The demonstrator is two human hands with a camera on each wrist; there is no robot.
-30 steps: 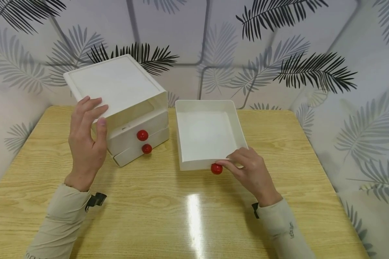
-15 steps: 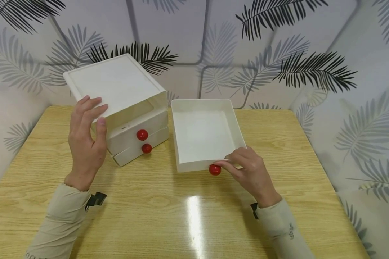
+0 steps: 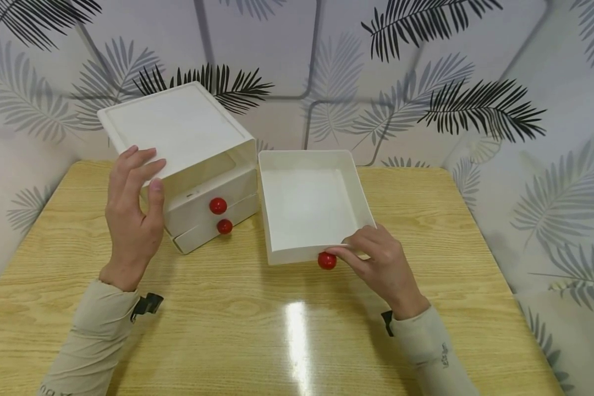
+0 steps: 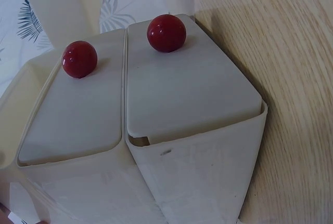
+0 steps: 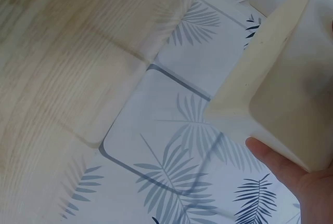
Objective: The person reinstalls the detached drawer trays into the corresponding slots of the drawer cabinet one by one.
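A white drawer cabinet [image 3: 178,129] stands at the back left of the table, with two drawers fitted and its top slot open and vacant. Red ball knobs [image 3: 218,206] mark the fitted drawers, which the left wrist view shows sideways. My left hand [image 3: 133,214] rests against the cabinet's near left corner, fingers lying on the top edge. To the right is a loose white drawer [image 3: 312,206], its inside bare and its red knob [image 3: 327,260] facing me. My right hand [image 3: 378,256] pinches its front right corner. Whether the drawer's base touches the table I cannot tell.
The wooden table [image 3: 218,330] reaches back to a wall [image 3: 277,55] with a leaf pattern. The loose drawer's back left corner is close to the cabinet's right side.
My right hand has moved the loose drawer a little to the left, toward the cabinet. The left hand and the cabinet have stayed in place.
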